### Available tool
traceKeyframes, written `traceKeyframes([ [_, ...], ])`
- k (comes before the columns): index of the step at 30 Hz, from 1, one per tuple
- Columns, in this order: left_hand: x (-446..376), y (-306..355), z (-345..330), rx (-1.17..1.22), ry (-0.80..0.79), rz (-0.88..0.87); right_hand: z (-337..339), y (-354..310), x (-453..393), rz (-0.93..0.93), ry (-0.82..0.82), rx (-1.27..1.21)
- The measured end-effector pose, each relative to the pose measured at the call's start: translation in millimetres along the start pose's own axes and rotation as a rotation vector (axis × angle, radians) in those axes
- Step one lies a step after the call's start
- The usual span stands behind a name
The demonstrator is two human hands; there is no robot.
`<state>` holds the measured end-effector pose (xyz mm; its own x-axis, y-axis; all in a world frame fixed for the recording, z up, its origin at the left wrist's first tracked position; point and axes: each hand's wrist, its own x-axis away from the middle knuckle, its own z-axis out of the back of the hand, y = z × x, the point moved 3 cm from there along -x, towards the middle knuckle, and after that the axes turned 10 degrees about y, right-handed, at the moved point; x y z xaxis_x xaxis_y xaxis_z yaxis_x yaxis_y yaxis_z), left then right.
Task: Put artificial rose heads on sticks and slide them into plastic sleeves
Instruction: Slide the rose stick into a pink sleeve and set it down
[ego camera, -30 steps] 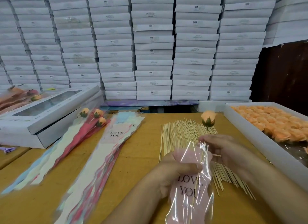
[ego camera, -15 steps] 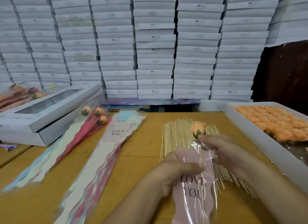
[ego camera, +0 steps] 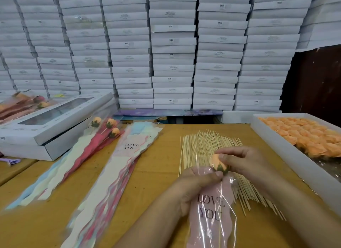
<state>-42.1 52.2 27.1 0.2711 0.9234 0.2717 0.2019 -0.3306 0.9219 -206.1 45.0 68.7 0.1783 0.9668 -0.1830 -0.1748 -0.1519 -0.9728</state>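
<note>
An orange rose head (ego camera: 217,162) on a thin stick sits at the mouth of a pink "LOVE YOU" plastic sleeve (ego camera: 210,209). The stick runs down inside the sleeve. My right hand (ego camera: 243,161) pinches the rose head from the right. My left hand (ego camera: 195,185) grips the sleeve's top edge just below the rose. Under both hands lies a pile of bare wooden sticks (ego camera: 206,146). A white tray (ego camera: 273,137) at the right holds several loose orange rose heads (ego camera: 313,137).
A fan of flat sleeves (ego camera: 118,168) lies left of centre on the wooden table (ego camera: 158,166). Three sleeved roses (ego camera: 108,127) rest further left beside white window boxes (ego camera: 46,129). Stacked white cartons (ego camera: 171,50) wall off the back.
The rose on its stick has slid down from above the sleeve until its head reaches the sleeve's mouth. My right hand followed it down and left.
</note>
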Motion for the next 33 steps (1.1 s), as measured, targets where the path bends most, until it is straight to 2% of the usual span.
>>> traceKeyframes([
  [4, 0, 2, -2, 0.051, 0.000, -0.004, -5, 5, 2, 0.006, 0.035, 0.032],
  [11, -4, 3, 0, 0.137, 0.013, -0.023, -9, 4, 6, 0.059, -0.011, 0.123],
  [17, -7, 6, 1, 0.105, 0.125, 0.017, -12, 2, 7, 0.114, -0.038, 0.193],
  [22, -3, 9, 0, 0.080, 0.135, 0.008, -18, -2, 11, 0.065, -0.260, 0.254],
  [27, -1, 10, 1, 0.043, 0.165, -0.018, -15, -10, 8, 0.114, -0.222, 0.283],
  [30, -1, 9, 1, 0.031, 0.144, -0.024, -16, -10, 13, 0.055, -0.413, 0.324],
  [31, 0, 8, 0, 0.026, 0.136, -0.025, -14, -10, 14, 0.040, -0.421, 0.302],
  [33, 0, 11, -1, 0.052, 0.127, -0.023, -6, -12, 10, 0.046, -0.280, 0.194],
])
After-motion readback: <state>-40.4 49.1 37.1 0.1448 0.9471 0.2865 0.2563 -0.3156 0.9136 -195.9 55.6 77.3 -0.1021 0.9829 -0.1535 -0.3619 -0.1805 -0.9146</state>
